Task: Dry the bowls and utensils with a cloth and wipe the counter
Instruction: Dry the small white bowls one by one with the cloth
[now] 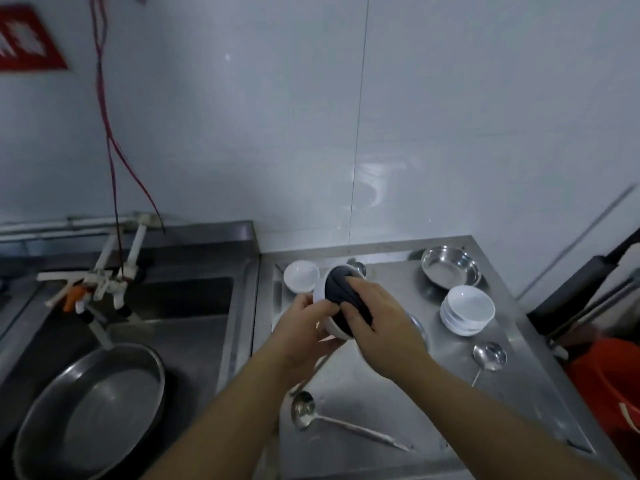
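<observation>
White bowl (331,329) up off the counter (398,393), tilted toward me, mouth facing my right hand (377,320). Left hand (304,320) has the grip closed on the near rim and underside. Right grip is closed on the dark cloth (341,289), wadded and pressed into the bowl's hollow; the cloth fills most of the opening.

Risks, as I judge them:
- The bowl looks glazed and is probably wet. My left grip holds only one side of the rim. A hard twist of the cloth could turn the bowl out of those fingers, and it would drop onto steel.
- Straight below lie a ladle (304,408) with its handle running right, and part of a second handle under my left wrist. A dropped bowl would hit metal and likely chip.
- Another white bowl (300,274) stands just behind the one I hold; a careless swing back could knock it. Something small and metal sits behind the cloth, too hidden to name.
- The sink (194,306) edge is near on my left, with a steel basin (93,407) in it.

The stack of white bowls (467,311), steel dish (450,266) and spoon (490,356) sit well apart to the right, out of harm. The counter is not yet wiped.
</observation>
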The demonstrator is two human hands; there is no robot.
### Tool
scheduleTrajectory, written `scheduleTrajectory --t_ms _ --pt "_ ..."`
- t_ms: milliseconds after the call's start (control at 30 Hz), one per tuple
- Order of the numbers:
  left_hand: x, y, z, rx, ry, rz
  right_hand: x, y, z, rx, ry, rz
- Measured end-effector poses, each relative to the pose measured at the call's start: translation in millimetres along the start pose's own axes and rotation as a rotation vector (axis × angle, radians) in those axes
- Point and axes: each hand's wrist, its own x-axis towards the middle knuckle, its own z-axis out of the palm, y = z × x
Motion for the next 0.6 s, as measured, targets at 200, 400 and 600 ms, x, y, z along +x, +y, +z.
scheduleTrajectory --t_ms 200,400,600 --pt "-18 47 18 0.072 -0.12 0.07 15 -33 -34 0.519 0.053 0.088" --pt "-17 54 30 0.051 -0.261 0.173 18 -45 -46 0.59 0.007 -0.042" --pt "-19 47 39 -0.12 -0.327 0.108 27 -42 -64 0.177 0.031 -0.421"
